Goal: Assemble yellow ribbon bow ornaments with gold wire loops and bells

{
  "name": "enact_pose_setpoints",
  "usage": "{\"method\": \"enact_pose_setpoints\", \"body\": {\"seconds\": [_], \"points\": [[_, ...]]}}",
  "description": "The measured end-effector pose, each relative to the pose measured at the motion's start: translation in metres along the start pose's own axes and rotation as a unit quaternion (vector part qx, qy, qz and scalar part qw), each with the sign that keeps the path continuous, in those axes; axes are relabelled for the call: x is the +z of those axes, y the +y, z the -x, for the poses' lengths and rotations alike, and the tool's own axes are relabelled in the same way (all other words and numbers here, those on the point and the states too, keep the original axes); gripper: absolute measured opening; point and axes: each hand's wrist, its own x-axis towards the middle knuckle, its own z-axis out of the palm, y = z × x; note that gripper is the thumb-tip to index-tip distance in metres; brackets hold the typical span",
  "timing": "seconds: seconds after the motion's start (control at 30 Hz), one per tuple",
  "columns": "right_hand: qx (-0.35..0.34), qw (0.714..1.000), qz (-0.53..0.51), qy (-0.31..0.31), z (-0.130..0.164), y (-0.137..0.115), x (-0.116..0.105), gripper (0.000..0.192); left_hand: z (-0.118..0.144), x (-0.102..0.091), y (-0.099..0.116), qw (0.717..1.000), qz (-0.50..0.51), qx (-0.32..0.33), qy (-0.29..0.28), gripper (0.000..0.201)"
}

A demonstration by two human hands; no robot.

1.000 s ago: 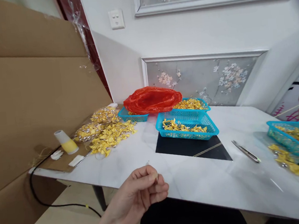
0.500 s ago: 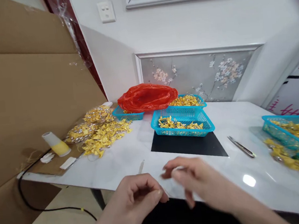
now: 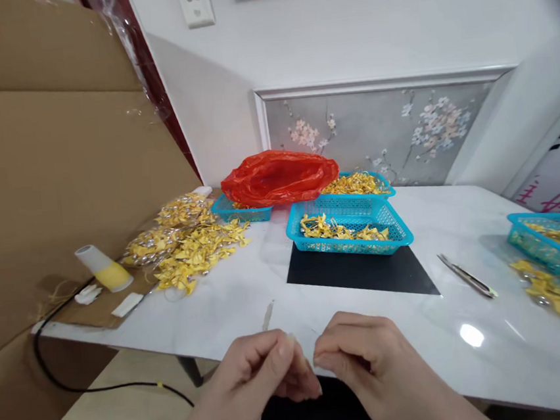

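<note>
Over the front edge of the white table (image 3: 221, 315), my left hand (image 3: 264, 376) has thumb and forefinger pinched together. Whatever sits in that pinch is too small to make out. Close by on its right, my right hand (image 3: 368, 360) is closed with its fingertips pressed together, the two hands nearly touching. Any item between its fingertips is hidden or too thin to name. Just beyond the left hand lies a thin pale strip (image 3: 268, 315). Farther back, a blue plastic basket (image 3: 353, 249) holds yellow ribbon bows and stands on a black mat (image 3: 361, 280).
Yellow bows (image 3: 190, 255) are heaped at the left, near a thread cone (image 3: 105, 268) on cardboard. A red plastic bag (image 3: 279, 177) lies over baskets at the back. Tweezers (image 3: 467, 276) rest at the right, before another blue basket (image 3: 556, 253). A black cable (image 3: 104, 389) hangs at the left.
My right hand has come down and closed its fingers, moving near the left hand. My left hand stays pinched in about the same place. The view has shifted slightly.
</note>
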Motion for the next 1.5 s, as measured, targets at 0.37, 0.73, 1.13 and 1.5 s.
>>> {"method": "enact_pose_setpoints", "body": {"seconds": [0.37, 0.73, 1.13, 1.5], "points": [[-0.016, 0.999, 0.016, 0.045, 0.004, -0.006, -0.004, 0.025, -0.003, 0.007, -0.02, 0.995, 0.051, 0.039, 0.08, 0.024], [-0.032, 0.996, 0.014, 0.077, 0.007, -0.002, 0.006, 0.025, 0.001, 0.021, -0.014, 0.979, -0.1, 0.123, 0.131, 0.032], [-0.027, 0.997, 0.078, 0.012, 0.007, -0.008, -0.003, 0.031, -0.006, 0.012, -0.013, 0.996, -0.063, 0.041, 0.046, 0.027], [-0.123, 0.951, 0.275, -0.074, 0.003, -0.007, -0.009, 0.024, -0.005, 0.011, -0.004, 0.987, -0.152, 0.035, 0.032, 0.018]]}}
